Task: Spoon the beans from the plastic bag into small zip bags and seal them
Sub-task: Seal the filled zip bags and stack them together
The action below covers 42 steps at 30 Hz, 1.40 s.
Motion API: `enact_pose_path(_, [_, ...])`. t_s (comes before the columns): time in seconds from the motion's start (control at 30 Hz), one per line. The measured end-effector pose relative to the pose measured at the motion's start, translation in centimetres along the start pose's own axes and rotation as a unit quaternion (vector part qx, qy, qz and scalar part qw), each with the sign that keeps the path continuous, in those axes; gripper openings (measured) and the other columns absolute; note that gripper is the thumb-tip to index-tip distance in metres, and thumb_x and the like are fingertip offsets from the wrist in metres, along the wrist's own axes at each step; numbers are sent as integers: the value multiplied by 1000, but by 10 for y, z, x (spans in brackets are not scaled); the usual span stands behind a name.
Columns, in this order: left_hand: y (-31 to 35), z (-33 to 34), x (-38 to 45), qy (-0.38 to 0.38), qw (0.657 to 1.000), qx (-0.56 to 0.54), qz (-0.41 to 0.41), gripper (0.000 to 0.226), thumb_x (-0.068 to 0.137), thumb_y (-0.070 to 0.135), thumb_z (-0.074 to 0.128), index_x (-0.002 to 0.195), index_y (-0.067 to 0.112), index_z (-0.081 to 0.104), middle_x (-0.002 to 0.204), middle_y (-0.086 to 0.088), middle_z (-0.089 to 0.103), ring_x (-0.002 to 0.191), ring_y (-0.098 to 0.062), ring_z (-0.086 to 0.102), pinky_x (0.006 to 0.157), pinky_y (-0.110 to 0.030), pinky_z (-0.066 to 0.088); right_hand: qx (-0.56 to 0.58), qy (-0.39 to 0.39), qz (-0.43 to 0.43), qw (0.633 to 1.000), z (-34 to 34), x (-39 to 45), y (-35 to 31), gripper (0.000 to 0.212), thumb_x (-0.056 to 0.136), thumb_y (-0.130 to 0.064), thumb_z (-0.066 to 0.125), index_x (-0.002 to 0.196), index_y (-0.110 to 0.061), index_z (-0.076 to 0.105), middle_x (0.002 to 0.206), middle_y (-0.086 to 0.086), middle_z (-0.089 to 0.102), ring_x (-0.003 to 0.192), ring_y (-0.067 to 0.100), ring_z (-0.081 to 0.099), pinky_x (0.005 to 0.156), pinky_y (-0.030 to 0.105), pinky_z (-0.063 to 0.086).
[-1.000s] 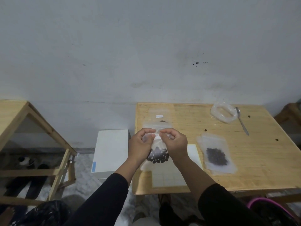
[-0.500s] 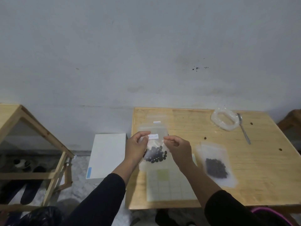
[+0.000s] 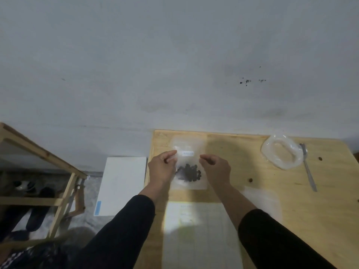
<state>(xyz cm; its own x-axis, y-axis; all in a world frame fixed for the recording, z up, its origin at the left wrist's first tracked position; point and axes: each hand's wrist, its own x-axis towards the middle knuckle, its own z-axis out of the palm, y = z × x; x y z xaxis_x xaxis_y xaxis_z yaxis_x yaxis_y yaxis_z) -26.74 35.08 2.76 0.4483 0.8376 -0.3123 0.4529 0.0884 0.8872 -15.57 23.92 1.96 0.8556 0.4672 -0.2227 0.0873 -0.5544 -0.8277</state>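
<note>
Small clear zip bag (image 3: 189, 167), white label near top, dark beans (image 3: 188, 172) heaped in the middle; pinched at upper corners by left hand (image 3: 162, 168) and right hand (image 3: 216, 169), each grip narrow, thumb to forefinger; held over wooden bench (image 3: 242, 158); long axis upright, mouth pointing away toward wall.

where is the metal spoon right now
In the head view the metal spoon lies on the far right of the wooden table, just right of the crumpled clear plastic bag.
</note>
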Motion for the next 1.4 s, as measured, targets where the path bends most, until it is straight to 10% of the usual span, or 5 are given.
enact_pose_path(0.33, [-13, 14, 19, -2, 995, 102, -2, 29, 89, -1, 53, 115, 5, 65, 90, 0, 62, 60, 5, 54, 58, 6, 35, -116, -37, -39, 992, 10, 30, 19, 18, 82, -17, 67, 98, -12, 73, 100, 5, 69, 94, 17, 62, 83, 17, 41])
enact_pose_path(0.57, [-3, 16, 14, -27, 969, 234, 77, 36, 89, 9, 54, 125, 8, 56, 131, -9, 55, 123, -20, 48, 102, -16, 27, -280, -112, -139, 943, 4, 18, 18, 32, 92, -15, 48, 120, -1, 57, 124, 15, 56, 118, 30, 51, 97, 31, 39])
enact_pose_path(0.8, [13, 33, -15, -90, 944, 275, 161, 42, 88, 10, 50, 130, 8, 52, 126, -12, 56, 117, -24, 51, 96, -22, 34, -337, -98, -169, 921, -30, -17, 24, 41, 90, -19, 53, 128, -2, 49, 131, 15, 50, 124, 30, 45, 100, 33, 40])
enact_pose_path(1.0, [11, 76, -63, -160, 898, 309, 270, 40, 90, 17, 55, 129, 7, 52, 126, -11, 58, 117, -24, 52, 99, -24, 32, -364, -33, -102, 925, -87, -60, 52, 49, 94, -24, 48, 138, -6, 38, 144, 11, 40, 133, 24, 33, 106, 29, 31])
enact_pose_path(1.4, [-20, 142, -138, -280, 890, 296, 205, 46, 85, 22, 64, 127, 6, 52, 117, -13, 63, 108, -24, 58, 92, -27, 42, -271, 54, 63, 959, -148, -119, 129, 37, 94, -21, 50, 124, 0, 52, 122, 17, 55, 116, 30, 49, 95, 35, 39])
